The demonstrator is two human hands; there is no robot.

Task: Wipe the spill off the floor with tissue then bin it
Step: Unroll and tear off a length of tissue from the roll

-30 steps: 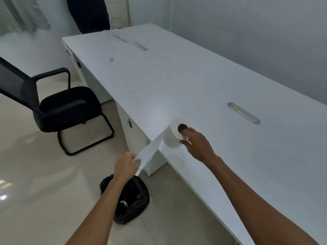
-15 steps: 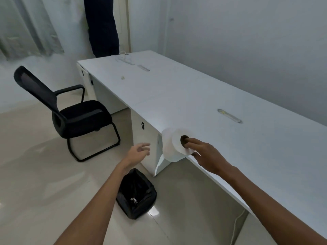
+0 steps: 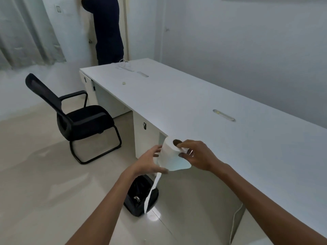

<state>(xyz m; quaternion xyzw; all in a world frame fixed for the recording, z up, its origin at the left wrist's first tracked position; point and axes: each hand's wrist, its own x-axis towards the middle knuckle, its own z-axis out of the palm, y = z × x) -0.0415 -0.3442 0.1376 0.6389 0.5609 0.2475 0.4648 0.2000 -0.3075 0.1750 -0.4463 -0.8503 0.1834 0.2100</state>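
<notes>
My right hand [image 3: 199, 154] holds a white tissue roll [image 3: 170, 154] off the desk's front edge, fingers at its brown core. My left hand [image 3: 150, 162] is against the roll's left side, gripping its loose paper. A strip of tissue [image 3: 152, 190] hangs from the roll down in front of a black bin [image 3: 137, 197] lined with a black bag on the tiled floor. No spill is clearly visible on the floor.
A long white desk [image 3: 194, 103] runs along the right wall, with drawer units under it. A black office chair [image 3: 79, 119] stands to the left on the pale floor. A person in dark clothes [image 3: 108, 30] stands at the far wall. A white cable [image 3: 235, 221] hangs under the desk.
The camera view rose and pulled back. My right hand lifted the roll off the desk. My left hand let go of the strip, then came back up to the roll.
</notes>
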